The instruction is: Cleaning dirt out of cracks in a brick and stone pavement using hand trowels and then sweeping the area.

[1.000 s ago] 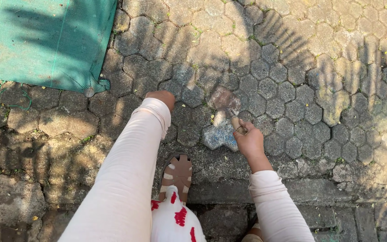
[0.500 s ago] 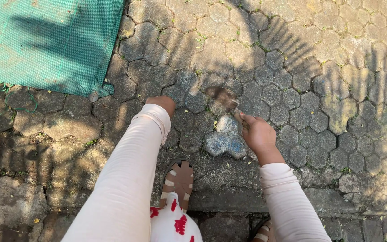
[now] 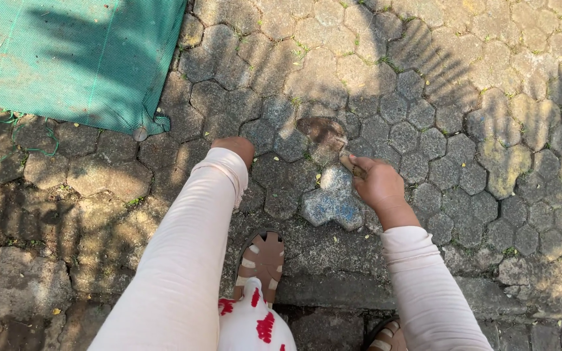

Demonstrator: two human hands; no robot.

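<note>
My right hand (image 3: 377,183) is closed around a small brownish stick-like tool (image 3: 351,166), whose tip rests at the top of a pale bluish paving block (image 3: 332,200) lifted a little out of the pavement. A brown soil patch (image 3: 321,132) lies just beyond it. My left hand (image 3: 235,147) presses palm-down on the pavers to the left; its fingers are mostly hidden under the wrist. Both arms wear pale pink sleeves.
A green mesh tarp (image 3: 66,58) covers the ground at top left, with a loose cord along its edge. My sandalled foot (image 3: 263,259) stands on the kerb stones below the block. Hexagonal pavers with palm-leaf shadows stretch to the right.
My right hand has shifted slightly right and down along the block with the tool. The view has tilted, so the tarp now sits higher and the block looks closer.
</note>
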